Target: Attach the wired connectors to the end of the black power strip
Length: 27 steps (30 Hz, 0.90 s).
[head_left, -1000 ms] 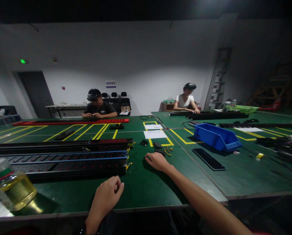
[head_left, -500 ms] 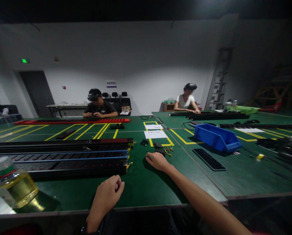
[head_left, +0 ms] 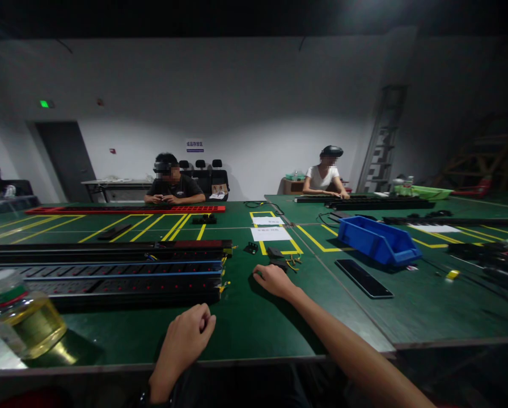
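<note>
My left hand rests near the table's front edge with its fingers curled into a loose fist; nothing shows in it. Further forward and to the right, my right hand lies on the green table, fingers bent inward, with no object visible in them. Just beyond its knuckles sit a small black part and short yellow-tipped wires. Long black rails with red dots, one with a blue edge, lie to the left, their wired ends pointing toward my right hand.
A bottle of yellow liquid stands at the front left. On the right are a phone and a blue bin. Paper sheets lie ahead. Two people work across the table, one near a red rail.
</note>
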Each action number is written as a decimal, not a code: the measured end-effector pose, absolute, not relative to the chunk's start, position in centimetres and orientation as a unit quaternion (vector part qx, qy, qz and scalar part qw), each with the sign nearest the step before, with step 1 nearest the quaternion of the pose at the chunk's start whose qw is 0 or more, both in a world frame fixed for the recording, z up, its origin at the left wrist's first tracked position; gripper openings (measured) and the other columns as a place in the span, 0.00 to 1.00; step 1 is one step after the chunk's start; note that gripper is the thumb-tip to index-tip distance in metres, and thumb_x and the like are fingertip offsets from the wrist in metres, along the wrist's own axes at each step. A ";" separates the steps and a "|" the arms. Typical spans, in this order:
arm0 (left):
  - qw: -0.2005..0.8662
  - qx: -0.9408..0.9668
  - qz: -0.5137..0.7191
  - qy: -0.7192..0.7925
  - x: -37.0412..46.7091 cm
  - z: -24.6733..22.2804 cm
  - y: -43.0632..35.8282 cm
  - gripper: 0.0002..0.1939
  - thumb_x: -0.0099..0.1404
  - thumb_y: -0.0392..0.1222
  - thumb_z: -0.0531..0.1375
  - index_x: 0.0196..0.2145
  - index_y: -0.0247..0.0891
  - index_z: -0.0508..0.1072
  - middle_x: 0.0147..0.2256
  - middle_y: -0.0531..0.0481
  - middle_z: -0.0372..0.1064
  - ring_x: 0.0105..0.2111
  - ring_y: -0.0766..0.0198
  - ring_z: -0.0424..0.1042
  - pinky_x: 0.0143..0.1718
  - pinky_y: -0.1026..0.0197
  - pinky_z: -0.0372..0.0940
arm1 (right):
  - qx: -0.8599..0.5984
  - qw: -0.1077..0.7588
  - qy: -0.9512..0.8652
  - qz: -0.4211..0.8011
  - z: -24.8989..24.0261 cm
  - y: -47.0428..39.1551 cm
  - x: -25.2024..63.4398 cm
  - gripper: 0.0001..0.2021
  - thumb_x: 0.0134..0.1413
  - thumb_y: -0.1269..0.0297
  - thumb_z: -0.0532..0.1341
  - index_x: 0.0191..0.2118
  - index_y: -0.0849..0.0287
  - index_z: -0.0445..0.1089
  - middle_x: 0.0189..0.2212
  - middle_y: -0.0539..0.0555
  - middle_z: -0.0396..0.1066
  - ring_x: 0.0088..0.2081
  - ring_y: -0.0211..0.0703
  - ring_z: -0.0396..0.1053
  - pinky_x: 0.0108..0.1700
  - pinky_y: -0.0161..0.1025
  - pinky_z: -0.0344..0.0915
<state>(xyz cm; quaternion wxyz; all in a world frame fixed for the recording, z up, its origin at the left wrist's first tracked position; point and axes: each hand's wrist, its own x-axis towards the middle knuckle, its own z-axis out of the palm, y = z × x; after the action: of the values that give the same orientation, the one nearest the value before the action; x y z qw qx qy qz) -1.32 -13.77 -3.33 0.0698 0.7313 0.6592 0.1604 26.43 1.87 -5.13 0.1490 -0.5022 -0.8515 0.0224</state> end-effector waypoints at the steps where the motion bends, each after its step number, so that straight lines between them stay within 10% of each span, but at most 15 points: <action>1: 0.069 0.730 0.160 0.660 -1.3 -3.3 -13.8 0.12 0.73 0.45 0.52 0.32 0.42 0.66 0.30 0.54 0.68 0.30 0.64 0.68 0.33 0.61 0.50 | -0.502 0.149 -0.852 0.022 -5.1 1.9 26.4 0.15 0.71 0.59 0.54 0.51 0.53 0.77 0.42 0.56 0.81 0.43 0.47 0.78 0.44 0.36 0.64; 27: 0.068 0.731 0.141 0.664 -1.1 -2.9 -13.8 0.12 0.73 0.45 0.51 0.32 0.42 0.66 0.30 0.53 0.70 0.30 0.64 0.68 0.33 0.62 0.50 | -0.512 0.146 -0.846 0.022 -5.0 1.8 26.4 0.15 0.71 0.58 0.54 0.52 0.53 0.76 0.43 0.56 0.81 0.45 0.47 0.78 0.44 0.35 0.64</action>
<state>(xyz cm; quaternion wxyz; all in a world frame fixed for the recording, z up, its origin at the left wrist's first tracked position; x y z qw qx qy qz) -1.13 -13.78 -2.86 0.0684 0.7310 0.6642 0.1408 26.37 1.77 -5.00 0.1462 -0.5124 -0.8459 0.0216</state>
